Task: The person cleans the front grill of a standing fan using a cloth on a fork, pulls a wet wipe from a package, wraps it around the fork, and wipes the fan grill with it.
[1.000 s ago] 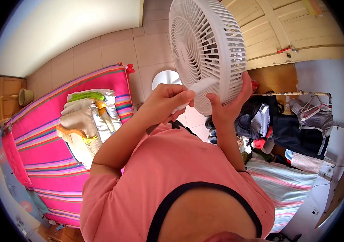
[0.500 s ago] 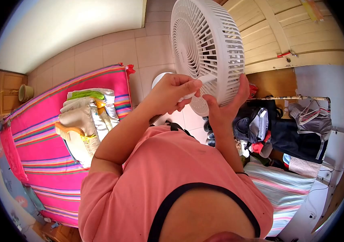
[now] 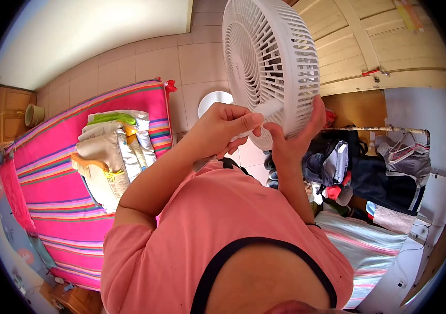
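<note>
A white fan (image 3: 257, 57) with a round slatted cage stands upright in front of me. My right hand (image 3: 299, 128) holds the lower right side of its cage, thumb in front and fingers round the rim. Pinched in my left hand (image 3: 228, 128) is a white cloth (image 3: 270, 108), one end of which lies against the slats. A thin metallic item (image 3: 202, 164) shows under my left wrist; what it is I cannot tell. Behind the hands, a white round base (image 3: 215, 99) is partly visible on the floor.
A pink striped bed (image 3: 61, 183) on the left bears folded bedding (image 3: 110, 152). Dark clothes and a bag (image 3: 325, 162) hang at the right, above a pale striped cloth (image 3: 361, 246). A cream door (image 3: 380, 47) is at the upper right.
My left hand has shifted slightly with the white cloth, which stays near the lower slats. My right hand keeps its hold on the cage. The view has moved a little.
</note>
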Demonstrator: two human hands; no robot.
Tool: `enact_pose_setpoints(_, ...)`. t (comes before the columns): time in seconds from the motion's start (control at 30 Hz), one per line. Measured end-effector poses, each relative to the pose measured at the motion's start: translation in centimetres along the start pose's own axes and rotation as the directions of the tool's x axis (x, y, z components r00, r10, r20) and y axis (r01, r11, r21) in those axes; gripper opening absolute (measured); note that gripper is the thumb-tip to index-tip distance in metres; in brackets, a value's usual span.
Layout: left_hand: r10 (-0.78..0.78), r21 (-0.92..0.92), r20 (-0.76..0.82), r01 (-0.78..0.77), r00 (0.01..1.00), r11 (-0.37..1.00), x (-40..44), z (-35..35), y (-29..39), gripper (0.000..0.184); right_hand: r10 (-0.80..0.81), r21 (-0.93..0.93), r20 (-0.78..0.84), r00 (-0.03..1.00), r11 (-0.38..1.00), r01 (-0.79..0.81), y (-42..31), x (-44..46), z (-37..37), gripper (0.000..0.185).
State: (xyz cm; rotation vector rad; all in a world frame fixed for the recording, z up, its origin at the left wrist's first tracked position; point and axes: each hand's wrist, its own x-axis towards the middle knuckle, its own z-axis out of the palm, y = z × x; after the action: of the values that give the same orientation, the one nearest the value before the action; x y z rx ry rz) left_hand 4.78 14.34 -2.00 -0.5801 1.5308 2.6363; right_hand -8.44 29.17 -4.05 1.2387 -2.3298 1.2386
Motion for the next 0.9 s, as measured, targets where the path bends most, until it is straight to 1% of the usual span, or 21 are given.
enact_pose_setpoints(0.23, 0.053, 0.039, -0.029, -0.052, 0.998, 0.998, 0.9, -0.1, -0.3, 0.041, -0.025, -0.012, 0.003, 1.0, 1.0, 0.025, 0.3, 0.1, 0.0, 0.109)
enact_pose_setpoints(0.3, 0.111, -0.06, -0.063, -0.114, 0.992, 0.992, 2.0, -0.6, -1.6, 0.041, -0.026, -0.023, 0.0, 1.0, 0.999, 0.026, 0.2, 0.0, 0.0, 0.109)
enact_pose_setpoints(0.47, 0.045, -0.061, -0.104, -0.051, 0.994, 0.997, 2.3, -1.6, -1.5, 0.039, -0.017, -0.006, -0.003, 1.0, 1.0, 0.017, -0.1, 0.2, 0.4, 0.108)
enact_pose_setpoints(0.53, 0.013, -0.089, -0.124, -0.025, 0.992, 0.996, 1.7, -1.1, -1.5, 0.039, -0.026, -0.043, 0.007, 1.0, 0.999, 0.026, -0.4, 0.2, 0.3, 0.109)
enact_pose_setpoints(0.6, -0.002, -0.194, -0.042, -0.006, 0.999, 0.981, 1.4, -1.0, -1.3, 0.038, -0.028, -0.042, 0.007, 1.0, 0.999, 0.029, 0.0, 0.3, 0.4, 0.109)
enact_pose_setpoints(0.73, -0.016, -0.245, -0.027, 0.009, 1.0, 0.969, 0.6, -0.4, -1.7, 0.037, -0.027, -0.029, 0.0, 1.0, 0.999, 0.027, -0.1, 0.2, 0.3, 0.109)
enact_pose_setpoints(0.8, -0.023, -0.27, 0.022, 0.029, 0.999, 0.962, 0.1, -0.9, -2.0, 0.037, -0.024, -0.038, 0.002, 1.0, 0.999, 0.024, 0.1, 0.2, 0.0, 0.109)
enact_pose_setpoints(0.83, -0.025, -0.27, 0.024, 0.03, 0.999, 0.962, -0.5, -1.0, -2.0, 0.037, -0.019, -0.041, 0.007, 1.0, 0.999, 0.019, 0.1, 0.1, -0.1, 0.109)
enact_pose_setpoints(0.9, -0.065, -0.089, -0.002, 0.065, 0.998, 0.994, -1.4, -1.1, -1.5, 0.036, -0.041, -0.041, 0.003, 0.999, 0.998, 0.041, 0.6, 0.6, -0.1, 0.109)
